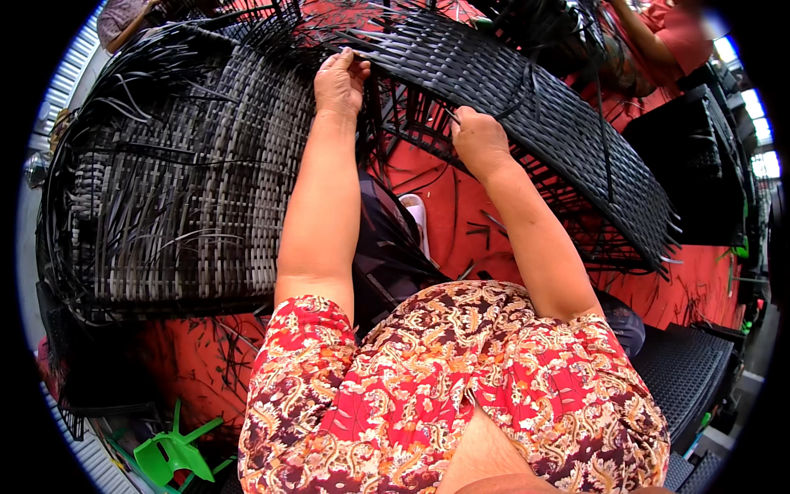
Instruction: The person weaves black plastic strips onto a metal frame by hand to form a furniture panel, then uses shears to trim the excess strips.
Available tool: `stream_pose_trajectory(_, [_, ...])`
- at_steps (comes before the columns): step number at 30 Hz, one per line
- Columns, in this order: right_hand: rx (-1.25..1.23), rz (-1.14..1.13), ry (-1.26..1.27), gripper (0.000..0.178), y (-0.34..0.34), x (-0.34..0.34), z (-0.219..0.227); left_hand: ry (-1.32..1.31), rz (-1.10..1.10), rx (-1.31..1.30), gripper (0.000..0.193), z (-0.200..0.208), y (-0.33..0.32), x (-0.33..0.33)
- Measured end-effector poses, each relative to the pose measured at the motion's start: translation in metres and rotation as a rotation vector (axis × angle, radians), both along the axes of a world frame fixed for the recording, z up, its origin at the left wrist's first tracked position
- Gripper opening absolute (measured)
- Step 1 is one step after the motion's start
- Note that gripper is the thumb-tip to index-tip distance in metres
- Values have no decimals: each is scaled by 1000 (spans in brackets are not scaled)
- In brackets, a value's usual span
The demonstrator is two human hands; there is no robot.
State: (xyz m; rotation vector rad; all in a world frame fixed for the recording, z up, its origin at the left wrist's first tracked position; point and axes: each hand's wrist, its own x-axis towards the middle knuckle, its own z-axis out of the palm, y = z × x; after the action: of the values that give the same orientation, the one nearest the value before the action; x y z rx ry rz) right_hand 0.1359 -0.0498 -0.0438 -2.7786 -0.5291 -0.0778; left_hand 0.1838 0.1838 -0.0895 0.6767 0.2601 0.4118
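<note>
my left hand (341, 81) curls at the woven panel (510, 90), hold unclear; my right hand (479, 142) closed, seemingly on a dark strand (453, 116). too hard a pull could snap it.

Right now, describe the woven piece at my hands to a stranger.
Across the red floor, a long band slants from top centre down rightward. Your left hand and right hand are at its near edge. Unlike the broad grey-streaked panel leftward, it is narrower and darker.
</note>
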Motion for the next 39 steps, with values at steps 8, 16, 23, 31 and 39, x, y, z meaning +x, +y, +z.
stream_pose_trajectory(8, [157,-7,-83,18,-4,9,-1,-10,112,-36,9,2,-9,10])
stream_pose_trajectory(16, [201,29,-68,21,-4,10,1,139,174,254,12,8,-6,13])
stream_pose_trajectory(23, [221,19,13,19,-3,12,9,65,233,204,13,6,-9,14])
stream_pose_trajectory(31, [225,115,-140,18,5,4,9,96,287,109,15,9,-1,19])
stream_pose_trajectory(39, [506,210,-16,16,-58,-50,30,259,286,50,14,-11,9,25])
